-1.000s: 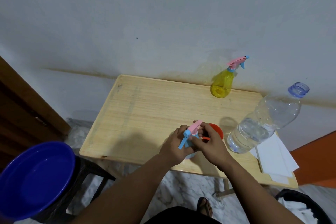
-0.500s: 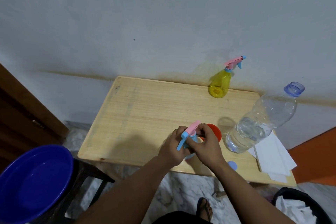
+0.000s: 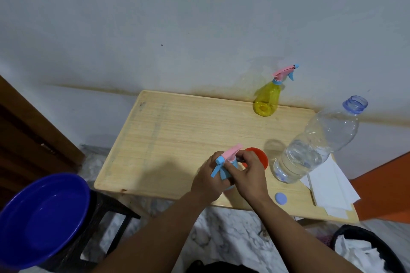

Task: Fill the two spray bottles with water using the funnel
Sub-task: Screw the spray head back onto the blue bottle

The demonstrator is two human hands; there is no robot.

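Observation:
Near the front edge of the wooden table [image 3: 177, 131], both hands grip a spray bottle with a pink and blue trigger head [image 3: 228, 157]. My left hand [image 3: 208, 179] wraps the bottle's body, which is mostly hidden. My right hand [image 3: 248, 175] grips the collar under the head. An orange-red funnel [image 3: 259, 155] lies just behind my right hand. A yellow spray bottle [image 3: 267, 101] with its head on stands at the back by the wall. A large clear water bottle [image 3: 315, 148], uncapped and partly full, stands at the right.
A small blue cap [image 3: 280, 198] lies near the front edge. White paper sheets [image 3: 330, 188] lie at the right end. A blue basin [image 3: 42, 221] sits on a dark stool at lower left. A black bin [image 3: 368, 250] with white waste is at lower right.
My hands stay on the spray bottle and the pink head has turned slightly. The view has shifted, and the blue cap on the table came into sight.

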